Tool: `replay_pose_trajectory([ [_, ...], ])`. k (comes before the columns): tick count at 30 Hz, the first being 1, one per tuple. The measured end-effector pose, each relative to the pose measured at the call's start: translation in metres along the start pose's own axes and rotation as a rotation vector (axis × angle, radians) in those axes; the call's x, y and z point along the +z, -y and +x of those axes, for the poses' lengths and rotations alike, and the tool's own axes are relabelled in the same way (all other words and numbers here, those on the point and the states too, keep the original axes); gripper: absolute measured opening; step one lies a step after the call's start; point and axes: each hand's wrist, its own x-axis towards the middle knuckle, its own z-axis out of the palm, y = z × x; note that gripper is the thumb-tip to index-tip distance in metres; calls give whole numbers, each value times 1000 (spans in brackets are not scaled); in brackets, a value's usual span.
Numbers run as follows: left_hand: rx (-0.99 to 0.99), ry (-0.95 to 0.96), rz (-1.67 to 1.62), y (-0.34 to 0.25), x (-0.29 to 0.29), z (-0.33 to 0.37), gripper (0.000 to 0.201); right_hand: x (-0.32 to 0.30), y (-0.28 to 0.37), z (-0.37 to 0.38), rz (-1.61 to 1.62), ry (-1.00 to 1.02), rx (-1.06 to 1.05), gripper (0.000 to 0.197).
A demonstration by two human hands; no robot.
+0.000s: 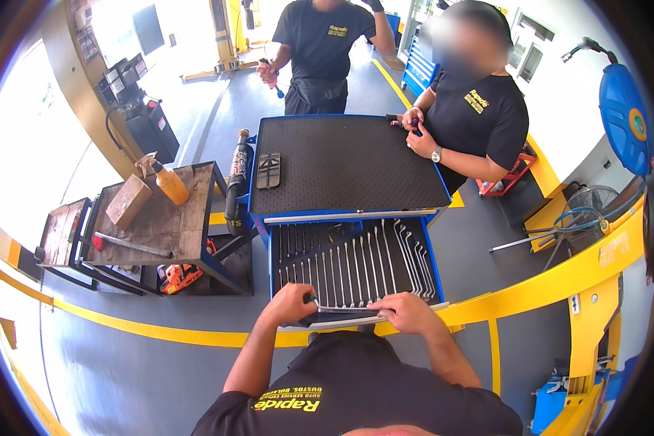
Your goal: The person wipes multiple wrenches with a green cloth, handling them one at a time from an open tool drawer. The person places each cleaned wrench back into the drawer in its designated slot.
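Note:
An open drawer (429, 270) of a blue tool cabinet lies before me, filled with a graded row of combination wrenches (352, 270) and several offset wrenches (416, 261) at the right. My left hand (291, 304) is closed at the drawer's near left, with a bit of green showing at its fingers. My right hand (408, 313) is closed at the near right. Between them runs a long, thin silver wrench (343, 309), lying crosswise over the near ends of the row; each hand grips one end. Its end shapes are hidden by my fingers.
A black tray (269, 171) lies on the cabinet's black mat (341, 156). Two people stand beyond: one holds a tool (272, 78), one a small dark object. Left stands a cart (205, 189) with an orange spray bottle (171, 185); right, a yellow rail (530, 292).

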Motion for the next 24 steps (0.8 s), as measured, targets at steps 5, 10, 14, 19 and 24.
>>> replay_pose_trajectory([
  [5, -191, -259, -548, 16, 12, 6, 10, 15, 5, 6, 141, -74, 44, 30],
  [10, -170, -460, -1605, 30, 54, 21, 20, 43, 13, 20, 331, -178, 39, 30],
  [14, -186, -344, -1799, -2, 53, 20, 31, 62, 6, 24, 493, -203, 80, 29],
  [19, -196, -253, -1764, -20, 55, 17, 33, 62, 4, 23, 492, -229, 113, 31],
  [24, -311, -376, -1849, -13, 59, 26, 31, 58, 7, 21, 314, -259, 27, 31],
])
